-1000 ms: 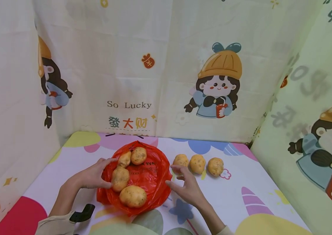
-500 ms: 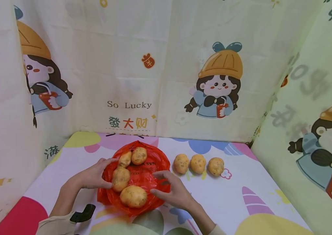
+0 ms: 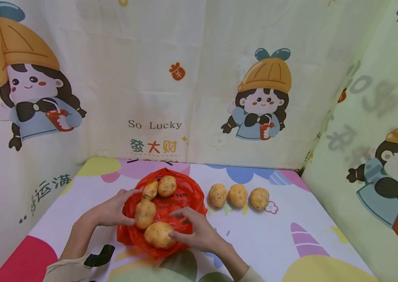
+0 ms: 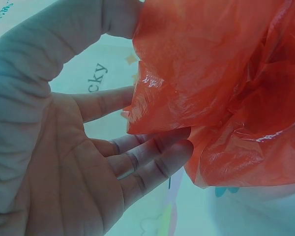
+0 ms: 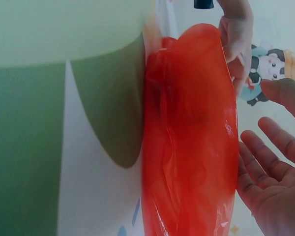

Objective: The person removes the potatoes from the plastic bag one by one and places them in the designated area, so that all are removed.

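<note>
In the head view a red plastic bag (image 3: 174, 213) lies spread open, with several potatoes along its left and front. My left hand (image 3: 112, 209) rests at the bag's left rim, fingers and thumb spread apart and touching the plastic. Its thumb tip lies close to the middle-left potato (image 3: 144, 214). In the left wrist view straight fingers (image 4: 157, 160) touch the bag's side. My right hand (image 3: 199, 231) hovers over the bag's right side with spread fingers, holding nothing. Its thumb tip appears at the edge of the large front potato (image 3: 159, 235); contact cannot be told.
Three potatoes stand in a row right of the bag: a left one (image 3: 218, 195), a middle one (image 3: 237, 196) and a right one (image 3: 259, 199). A patterned cloth covers the table (image 3: 262, 239). Printed cloth walls (image 3: 199, 98) enclose the back and both sides.
My right hand has moved left from the bag's right rim, over the bag, to beside the large front potato. My left hand has stayed at the left rim. The potatoes have not visibly moved.
</note>
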Demonstrator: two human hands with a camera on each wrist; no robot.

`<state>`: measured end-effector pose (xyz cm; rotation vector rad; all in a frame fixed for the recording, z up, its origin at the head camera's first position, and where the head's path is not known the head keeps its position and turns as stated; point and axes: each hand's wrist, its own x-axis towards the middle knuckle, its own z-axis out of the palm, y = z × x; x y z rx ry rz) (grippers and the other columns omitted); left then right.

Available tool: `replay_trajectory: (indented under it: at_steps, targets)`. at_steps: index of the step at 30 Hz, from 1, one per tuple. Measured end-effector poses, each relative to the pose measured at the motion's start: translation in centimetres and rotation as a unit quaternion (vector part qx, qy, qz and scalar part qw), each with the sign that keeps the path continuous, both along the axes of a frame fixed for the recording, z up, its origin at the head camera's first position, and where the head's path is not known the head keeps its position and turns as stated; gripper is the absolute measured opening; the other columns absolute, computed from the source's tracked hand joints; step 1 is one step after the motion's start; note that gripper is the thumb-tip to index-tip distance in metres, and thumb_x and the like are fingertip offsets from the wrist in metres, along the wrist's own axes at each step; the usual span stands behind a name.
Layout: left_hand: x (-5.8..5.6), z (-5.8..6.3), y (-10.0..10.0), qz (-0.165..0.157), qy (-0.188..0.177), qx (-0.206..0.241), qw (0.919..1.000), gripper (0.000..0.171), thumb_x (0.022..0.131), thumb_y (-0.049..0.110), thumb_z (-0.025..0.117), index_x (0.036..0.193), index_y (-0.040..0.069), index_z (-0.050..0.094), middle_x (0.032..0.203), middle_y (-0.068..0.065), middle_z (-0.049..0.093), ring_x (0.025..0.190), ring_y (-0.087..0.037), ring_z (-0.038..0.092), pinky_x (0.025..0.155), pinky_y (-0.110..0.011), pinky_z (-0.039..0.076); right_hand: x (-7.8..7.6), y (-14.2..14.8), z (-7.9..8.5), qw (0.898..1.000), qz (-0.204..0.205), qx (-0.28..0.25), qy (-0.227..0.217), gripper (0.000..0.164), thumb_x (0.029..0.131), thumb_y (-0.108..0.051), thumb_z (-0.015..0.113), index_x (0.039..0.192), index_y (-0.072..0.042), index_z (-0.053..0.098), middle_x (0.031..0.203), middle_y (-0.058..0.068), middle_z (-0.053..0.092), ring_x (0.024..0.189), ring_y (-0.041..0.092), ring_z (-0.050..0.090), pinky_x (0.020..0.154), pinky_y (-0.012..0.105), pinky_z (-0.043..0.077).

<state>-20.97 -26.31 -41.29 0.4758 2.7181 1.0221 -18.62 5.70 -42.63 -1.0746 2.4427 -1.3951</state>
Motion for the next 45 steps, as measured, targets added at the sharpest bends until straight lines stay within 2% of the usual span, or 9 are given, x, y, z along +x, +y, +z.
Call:
replay_trajectory:
  at_steps: [2,9,14,21,26,32,38,45]
  targets:
    - [0.0,0.0,0.0,-0.001,0.001,0.000,1.0000,0.094,0.072,0.023,0.088,0.151,0.007,0.040,0.131,-0.021,0.044,0.117,-0.038,0.050,0.087,-0.055,0.059,0.0,-0.2,0.0,1.000,0.005,0.001,-0.003,0.042,0.093,-0.034,0.075,0.131,-0.022,0.062,0.128,0.002,0.064,0.113,0.026,0.064,0.100,0.037,0.054]
    - [0.0,-0.1,0.2,0.005,0.000,-0.002,1.0000,0.095,0.071,0.024,0.089,0.151,0.008,0.041,0.131,-0.021,0.045,0.119,-0.037,0.050,0.086,-0.054,0.060,0.0,-0.8,-0.1,1.000,0.021,0.018,0.004,0.044,0.095,-0.033,0.074,0.131,-0.014,0.061,0.131,0.005,0.064,0.115,0.020,0.063,0.099,0.036,0.054]
    - [0.0,0.0,0.1,0.007,-0.009,0.000,0.9999,0.097,0.071,0.025,0.090,0.152,0.008,0.040,0.132,-0.021,0.044,0.119,-0.038,0.050,0.085,-0.053,0.060,0.0,-1.2,-0.3,0.999,0.030,0.027,0.006,0.042,0.095,-0.033,0.073,0.131,-0.014,0.062,0.129,0.002,0.064,0.116,0.016,0.062,0.100,0.036,0.054]
    - [0.1,0.0,0.0,0.006,-0.005,0.002,1.0000,0.096,0.071,0.024,0.089,0.151,0.008,0.040,0.131,-0.021,0.044,0.118,-0.038,0.050,0.086,-0.054,0.060,-0.1,-1.7,-0.7,0.997,0.039,0.057,0.032,0.042,0.094,-0.034,0.074,0.132,-0.019,0.061,0.127,-0.008,0.063,0.116,0.008,0.058,0.101,0.034,0.051]
    - [0.1,-0.1,0.1,0.009,-0.011,0.006,0.9999,0.096,0.071,0.024,0.089,0.151,0.008,0.040,0.130,-0.021,0.045,0.117,-0.038,0.051,0.084,-0.053,0.060,-0.4,-2.0,-1.1,0.995,0.051,0.075,0.037,0.045,0.095,-0.036,0.073,0.135,-0.021,0.059,0.129,-0.009,0.061,0.119,0.006,0.056,0.102,0.032,0.051]
    - [0.1,-0.1,0.1,0.009,-0.011,0.011,0.9998,0.097,0.070,0.023,0.090,0.152,0.007,0.040,0.131,-0.022,0.044,0.118,-0.039,0.050,0.083,-0.052,0.061,-0.5,-2.4,-1.5,0.993,0.045,0.098,0.049,0.048,0.094,-0.039,0.073,0.135,-0.022,0.058,0.129,-0.010,0.059,0.118,0.004,0.055,0.103,0.030,0.050]
    - [0.2,0.1,0.1,0.010,-0.017,0.015,0.9997,0.098,0.069,0.021,0.090,0.152,0.007,0.039,0.132,-0.022,0.044,0.118,-0.038,0.051,0.081,-0.051,0.062,-0.5,-2.7,-1.7,0.992,0.034,0.113,0.045,0.053,0.092,-0.042,0.074,0.137,-0.020,0.057,0.132,-0.009,0.059,0.120,0.005,0.054,0.105,0.031,0.048]
    - [0.2,0.2,0.1,0.011,-0.017,0.012,0.9997,0.097,0.070,0.020,0.090,0.152,0.007,0.039,0.132,-0.023,0.044,0.117,-0.038,0.052,0.081,-0.051,0.062,-0.5,-2.9,-2.0,0.992,0.028,0.119,0.013,0.057,0.089,-0.042,0.079,0.136,-0.021,0.055,0.130,-0.011,0.057,0.116,0.003,0.053,0.100,0.028,0.050]
